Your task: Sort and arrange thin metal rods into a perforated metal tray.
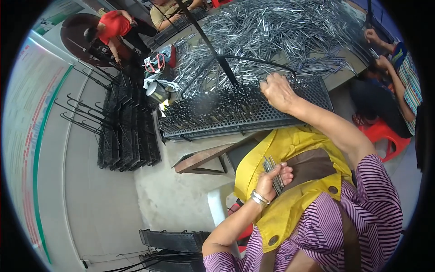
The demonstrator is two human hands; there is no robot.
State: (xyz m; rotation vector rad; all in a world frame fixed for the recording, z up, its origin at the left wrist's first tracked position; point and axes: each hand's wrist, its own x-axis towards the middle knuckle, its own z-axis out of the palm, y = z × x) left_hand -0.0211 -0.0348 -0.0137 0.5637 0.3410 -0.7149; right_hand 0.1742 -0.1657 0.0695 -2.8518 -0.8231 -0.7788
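Several thin metal rods (277, 183) lie in my left hand (271, 180), which is closed round them above my yellow apron. My right hand (278, 92) is over the black perforated rack (290, 112), its fingers bent downward and pinched together at the rack's far side. Whatever those fingertips hold is hidden behind the hand. Dark upright rods (213, 109) fill the rack's holes from its left end to about my right hand. Farther right, the holes (312, 90) show no rods.
Beyond the rack, a large heap of loose metal rods (272, 31) covers the table. A black hanger bar (217, 54) rises over the rack. Stacked black racks (129, 122) with hooks stand at left. Co-workers sit right and far; one in red (115, 25) bends at the stack.
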